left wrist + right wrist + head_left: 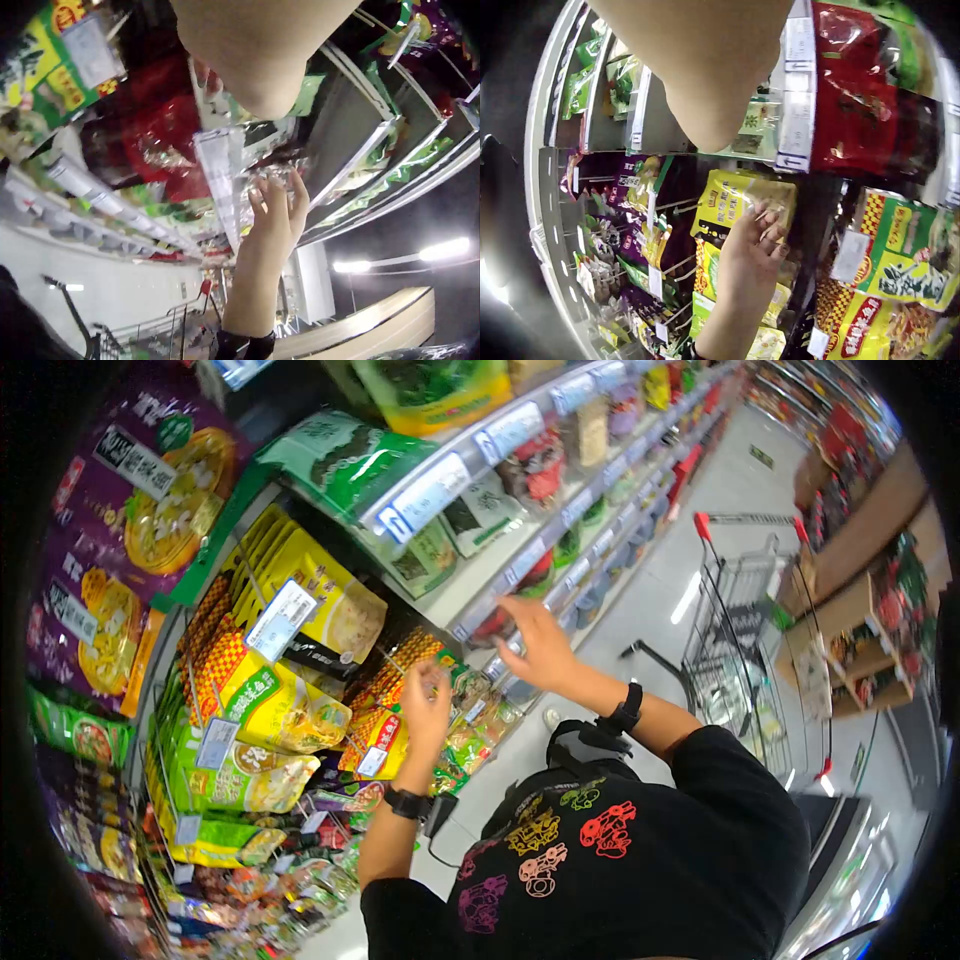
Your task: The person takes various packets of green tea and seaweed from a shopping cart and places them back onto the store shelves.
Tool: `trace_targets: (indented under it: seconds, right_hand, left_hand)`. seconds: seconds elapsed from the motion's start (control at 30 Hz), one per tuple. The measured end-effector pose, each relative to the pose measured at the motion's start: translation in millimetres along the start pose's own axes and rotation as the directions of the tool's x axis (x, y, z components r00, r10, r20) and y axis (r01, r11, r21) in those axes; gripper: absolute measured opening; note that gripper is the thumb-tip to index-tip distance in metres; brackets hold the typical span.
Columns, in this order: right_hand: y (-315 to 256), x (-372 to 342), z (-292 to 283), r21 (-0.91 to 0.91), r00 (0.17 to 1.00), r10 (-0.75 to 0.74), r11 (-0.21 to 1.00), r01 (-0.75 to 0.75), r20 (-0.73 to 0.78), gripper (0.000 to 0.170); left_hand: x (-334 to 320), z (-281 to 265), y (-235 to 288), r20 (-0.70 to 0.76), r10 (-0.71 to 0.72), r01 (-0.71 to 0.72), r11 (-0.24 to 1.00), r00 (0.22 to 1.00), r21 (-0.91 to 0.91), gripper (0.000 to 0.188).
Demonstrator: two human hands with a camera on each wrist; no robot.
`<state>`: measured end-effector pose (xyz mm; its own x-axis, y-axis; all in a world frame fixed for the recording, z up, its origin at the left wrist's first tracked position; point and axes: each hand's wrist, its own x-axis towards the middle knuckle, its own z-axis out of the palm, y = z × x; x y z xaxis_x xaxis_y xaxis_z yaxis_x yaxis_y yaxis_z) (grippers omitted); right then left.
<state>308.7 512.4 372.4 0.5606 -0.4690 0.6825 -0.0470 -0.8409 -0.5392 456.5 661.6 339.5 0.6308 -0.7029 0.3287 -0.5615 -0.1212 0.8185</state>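
In the head view my left hand is raised in front of the hanging bags, fingers loosely bent, with nothing visible in it. The right wrist view shows this left hand overlapping a yellow bag; contact cannot be told. My right hand is beside the shelf edge, thumb and fingers apart, and appears empty. From the left wrist, the right hand has its fingers spread before the shelf's price strip. A yellow-and-green bag hangs left of my left hand.
Shelves of packets run along the upper left, with purple bags at the far left. A shopping cart stands in the aisle at the right, near a wooden display stand.
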Motion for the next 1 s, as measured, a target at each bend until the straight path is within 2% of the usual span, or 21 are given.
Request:
trace_targets:
  seconds: [0.03, 0.07, 0.1, 0.13, 0.17, 0.2, 0.27, 0.3, 0.33, 0.47, 0.5, 0.53, 0.67, 0.77, 0.8, 0.9, 0.93, 1.0]
  right_hand:
    - [-2.9, -23.7, 0.9, 0.003, 0.999, 0.047, 0.999, -0.047, 0.014, 0.056]
    - [-11.3, -49.2, -1.0, 0.092, 0.982, 0.181, 0.978, -0.185, 0.057, 0.052]
    - [-12.1, -75.5, -2.3, 0.052, 0.976, 0.196, 0.978, -0.202, 0.100, 0.051]
    - [-8.9, -102.2, -3.3, 0.011, 0.966, 0.219, 0.975, -0.223, 0.139, 0.049]
    - [-5.1, -126.4, -8.0, -0.032, 0.953, 0.249, 0.968, -0.248, 0.174, 0.048]
    - [-2.0, -146.2, -15.9, -0.039, 0.911, 0.338, 0.940, -0.338, 0.237, 0.043]
    - [-4.1, -180.9, -39.6, -0.042, 0.854, 0.480, 0.875, -0.482, 0.203, 0.041]
    - [-6.5, -196.3, -52.7, -0.035, 0.821, 0.538, 0.840, -0.542, 0.190, 0.040]
    - [-14.2, -204.9, -70.3, -0.051, 0.752, 0.634, 0.769, -0.637, 0.179, 0.037]
    - [-8.2, -262.4, -119.9, -0.061, 0.681, 0.730, 0.684, -0.727, 0.055, 0.034]
    - [-7.0, -273.4, -135.7, -0.071, 0.661, 0.750, 0.661, -0.747, 0.033, 0.034]
    - [-4.4, -285.4, -153.6, -0.081, 0.638, 0.770, 0.637, -0.767, 0.012, 0.034]
    - [8.6, -338.2, -230.5, -0.061, 0.515, 0.848, 0.512, -0.857, -0.127, 0.034]
    - [18.2, -384.0, -295.7, -0.048, 0.448, 0.858, 0.451, -0.891, -0.250, 0.031]
    - [25.1, -403.4, -314.0, -0.016, 0.391, 0.865, 0.407, -0.913, -0.314, 0.028]
    - [44.1, -457.3, -366.4, 0.202, 0.221, 0.870, 0.336, -0.920, -0.441, 0.025]
    - [50.5, -472.4, -382.0, 0.296, 0.106, 0.896, 0.251, -0.922, -0.430, 0.021]
    - [65.7, -498.0, -405.4, 0.411, -0.038, 0.895, 0.166, -0.896, -0.445, 0.021]
  left_hand:
    - [-23.6, 11.7, -24.1, 0.067, 0.016, -0.014, 0.999, 0.998, -0.030, 0.020]
    - [-49.9, 23.8, -32.3, 0.134, -0.014, 0.023, 0.997, 0.991, -0.070, 0.019]
    - [-76.1, 36.1, -39.3, 0.208, -0.041, 0.064, 0.992, 0.977, -0.106, 0.018]
    - [-100.9, 47.1, -54.5, 0.320, -0.124, 0.182, 0.971, 0.939, -0.157, 0.017]
    - [-122.9, 57.1, -65.4, 0.439, -0.196, 0.301, 0.936, 0.877, -0.184, 0.017]
    - [-142.3, 64.9, -65.9, 0.515, -0.266, 0.398, 0.903, 0.815, -0.162, 0.016]
    - [-171.8, 82.4, -59.5, 0.644, -0.396, 0.572, 0.817, 0.654, -0.078, 0.016]
    - [-179.6, 92.0, -52.7, 0.697, -0.347, 0.538, 0.840, 0.627, -0.065, 0.016]
    - [-187.2, 99.9, -45.7, 0.743, -0.302, 0.504, 0.862, 0.597, -0.055, 0.015]
    - [-200.7, 142.0, -19.3, 0.839, -0.140, 0.379, 0.921, 0.526, -0.084, 0.015]
    - [-197.3, 159.7, -7.1, 0.855, -0.103, 0.354, 0.930, 0.509, -0.098, 0.015]
    - [-193.8, 177.8, 14.1, 0.876, -0.137, 0.346, 0.937, 0.462, -0.036, 0.015]
    - [-203.2, 268.5, 73.0, 0.932, 0.031, 0.249, 0.960, 0.362, -0.129, 0.013]
    - [-225.8, 338.3, 133.7, 0.962, 0.109, 0.171, 0.973, 0.251, -0.155, 0.013]
    - [-234.9, 360.4, 156.9, 0.976, 0.112, 0.156, 0.977, 0.187, -0.142, 0.013]
    - [-265.1, 425.8, 206.4, 0.955, 0.279, 0.103, 0.952, 0.100, -0.289, 0.013]
    - [-272.1, 445.1, 223.9, 0.955, 0.288, 0.098, 0.951, 0.070, -0.294, 0.014]
    - [-284.4, 477.0, 253.1, 0.954, 0.299, 0.091, 0.950, 0.015, -0.299, 0.014]
